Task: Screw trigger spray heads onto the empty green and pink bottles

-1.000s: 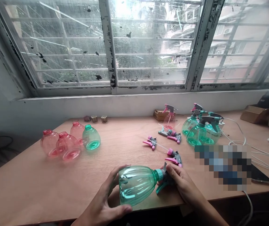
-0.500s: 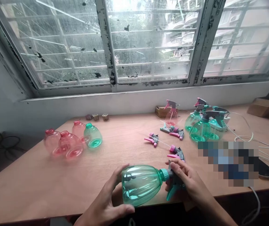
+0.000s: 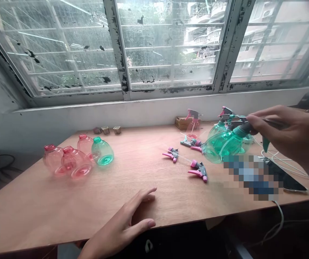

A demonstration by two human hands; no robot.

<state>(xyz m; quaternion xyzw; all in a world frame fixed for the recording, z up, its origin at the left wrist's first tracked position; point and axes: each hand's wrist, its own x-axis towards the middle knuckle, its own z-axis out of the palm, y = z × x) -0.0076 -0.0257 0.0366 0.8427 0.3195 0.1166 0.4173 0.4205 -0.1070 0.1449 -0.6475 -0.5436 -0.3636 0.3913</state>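
Observation:
My right hand (image 3: 292, 135) is raised at the right and grips the spray head of a green spray bottle (image 3: 220, 145), which hangs in the air above the table, tilted with its base to the left. My left hand (image 3: 122, 225) rests open on the wooden table (image 3: 62, 205) near its front edge, fingers spread, holding nothing. Loose pink-and-grey spray heads (image 3: 199, 169) lie on the table between the two hands.
At the left stand three pink bottle bodies (image 3: 68, 162) and one green bottle body (image 3: 103, 153) without heads. Finished spray bottles (image 3: 193, 124) stand at the back right by a small basket. White cables (image 3: 286, 162) and a phone lie at the right. Three tiny pots (image 3: 106, 130) line the wall.
My right hand has lifted the green spray bottle from the front edge up and to the right. My left hand has let go of it and stays open on the table.

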